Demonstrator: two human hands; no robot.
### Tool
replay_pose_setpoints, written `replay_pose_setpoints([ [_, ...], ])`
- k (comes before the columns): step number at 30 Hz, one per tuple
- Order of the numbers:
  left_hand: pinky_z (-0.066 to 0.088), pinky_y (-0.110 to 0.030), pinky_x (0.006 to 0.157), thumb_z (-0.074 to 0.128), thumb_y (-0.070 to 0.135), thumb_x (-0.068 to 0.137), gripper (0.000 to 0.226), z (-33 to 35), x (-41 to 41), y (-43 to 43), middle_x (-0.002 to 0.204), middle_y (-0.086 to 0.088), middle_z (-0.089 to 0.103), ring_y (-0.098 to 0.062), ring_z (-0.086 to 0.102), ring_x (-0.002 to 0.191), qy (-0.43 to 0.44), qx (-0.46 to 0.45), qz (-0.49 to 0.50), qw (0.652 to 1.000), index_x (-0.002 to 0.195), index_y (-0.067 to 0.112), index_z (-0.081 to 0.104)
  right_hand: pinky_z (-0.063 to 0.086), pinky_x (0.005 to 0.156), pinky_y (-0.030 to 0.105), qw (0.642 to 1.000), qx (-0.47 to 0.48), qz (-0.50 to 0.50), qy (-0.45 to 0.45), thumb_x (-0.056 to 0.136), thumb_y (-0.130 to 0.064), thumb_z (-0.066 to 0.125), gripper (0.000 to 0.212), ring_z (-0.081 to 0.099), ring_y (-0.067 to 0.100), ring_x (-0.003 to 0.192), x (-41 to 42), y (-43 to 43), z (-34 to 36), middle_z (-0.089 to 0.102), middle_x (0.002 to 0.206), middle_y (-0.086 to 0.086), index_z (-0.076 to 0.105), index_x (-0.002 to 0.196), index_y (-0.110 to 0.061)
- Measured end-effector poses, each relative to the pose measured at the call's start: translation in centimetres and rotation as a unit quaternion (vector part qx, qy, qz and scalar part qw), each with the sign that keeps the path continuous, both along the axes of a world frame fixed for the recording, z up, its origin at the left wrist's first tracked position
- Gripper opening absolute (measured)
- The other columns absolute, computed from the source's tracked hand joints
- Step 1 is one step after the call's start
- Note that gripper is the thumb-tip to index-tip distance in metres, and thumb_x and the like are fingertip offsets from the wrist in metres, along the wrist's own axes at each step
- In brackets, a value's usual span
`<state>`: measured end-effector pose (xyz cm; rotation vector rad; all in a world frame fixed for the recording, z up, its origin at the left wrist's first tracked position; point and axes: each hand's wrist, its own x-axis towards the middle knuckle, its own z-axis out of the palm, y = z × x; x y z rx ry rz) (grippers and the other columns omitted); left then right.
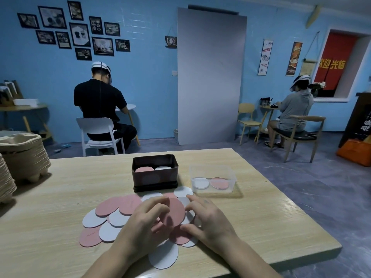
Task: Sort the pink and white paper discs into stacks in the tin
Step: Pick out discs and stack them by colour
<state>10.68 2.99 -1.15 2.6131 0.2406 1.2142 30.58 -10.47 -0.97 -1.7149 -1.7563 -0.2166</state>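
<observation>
Several pink and white paper discs [106, 215] lie spread and overlapping on the wooden table [261, 217] in front of me. A dark rectangular tin [155, 178] stands just behind them, holding a pink stack [144, 169] on its left and a white stack [163, 168] on its right. My left hand [140, 225] and my right hand [208, 219] hover over the pile, fingers curled, with a pink disc [176, 211] between their fingertips. Whether either hand pinches it is unclear.
A clear plastic box [213, 180] with a white and a pink disc stack sits right of the tin. Stacked brown pulp trays [24, 155] stand at the table's left edge. Two seated people work at tables by the blue wall.
</observation>
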Motion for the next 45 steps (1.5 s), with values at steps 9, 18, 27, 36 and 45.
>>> replay_pose_setpoints([
  [9, 0.053, -0.025, 0.08, 0.071, 0.031, 0.087, 0.012, -0.2, 0.1, 0.0, 0.138, 0.008, 0.057, -0.015, 0.064, 0.104, 0.037, 0.026, -0.028, 0.999, 0.092, 0.023, 0.065, 0.052, 0.089, 0.034, 0.996, 0.049, 0.064, -0.038, 0.08, -0.042, 0.074, 0.031, 0.057, 0.024, 0.117, -0.6, 0.7, -0.1, 0.058, 0.133, -0.003, 0.059, 0.092, -0.017],
  [18, 0.053, -0.031, 0.08, 0.078, 0.019, 0.087, 0.02, 0.0, -0.6, 0.2, 0.13, 0.009, 0.065, -0.016, 0.066, 0.102, 0.032, 0.05, -0.016, 0.998, 0.104, 0.022, 0.068, 0.043, 0.102, 0.024, 0.996, 0.06, 0.061, -0.008, 0.082, -0.04, 0.079, 0.032, 0.053, 0.016, 0.128, -0.3, -0.2, -0.1, 0.057, 0.141, -0.001, 0.063, 0.094, -0.015],
  [27, 0.052, -0.026, 0.083, 0.069, 0.026, 0.088, 0.013, -0.6, -0.5, 0.2, 0.128, 0.009, 0.063, -0.014, 0.063, 0.108, 0.044, 0.036, -0.005, 0.998, 0.101, 0.026, 0.067, 0.044, 0.103, 0.027, 0.996, 0.055, 0.074, 0.016, 0.081, -0.04, 0.078, 0.034, 0.05, 0.012, 0.131, -0.4, -0.2, 0.1, 0.059, 0.138, -0.003, 0.062, 0.094, -0.014],
  [36, 0.053, -0.03, 0.086, 0.067, 0.024, 0.092, 0.011, -0.7, -0.6, 0.5, 0.128, 0.008, 0.062, -0.014, 0.062, 0.11, 0.055, 0.022, -0.012, 0.998, 0.103, 0.024, 0.066, 0.04, 0.104, 0.022, 0.998, 0.009, 0.052, -0.023, 0.079, -0.044, 0.077, 0.035, 0.049, 0.015, 0.133, -0.3, 0.2, -0.7, 0.053, 0.146, 0.001, 0.06, 0.095, -0.017],
  [45, 0.049, -0.023, 0.084, 0.064, 0.029, 0.093, 0.01, -0.2, -0.6, 0.1, 0.124, 0.009, 0.065, -0.014, 0.063, 0.102, 0.069, 0.055, 0.0, 0.996, 0.1, 0.024, 0.067, 0.048, 0.094, 0.031, 0.998, 0.008, 0.052, -0.044, 0.079, -0.047, 0.077, 0.039, 0.055, 0.015, 0.121, -0.4, 0.1, -0.2, 0.058, 0.134, -0.005, 0.059, 0.089, -0.015],
])
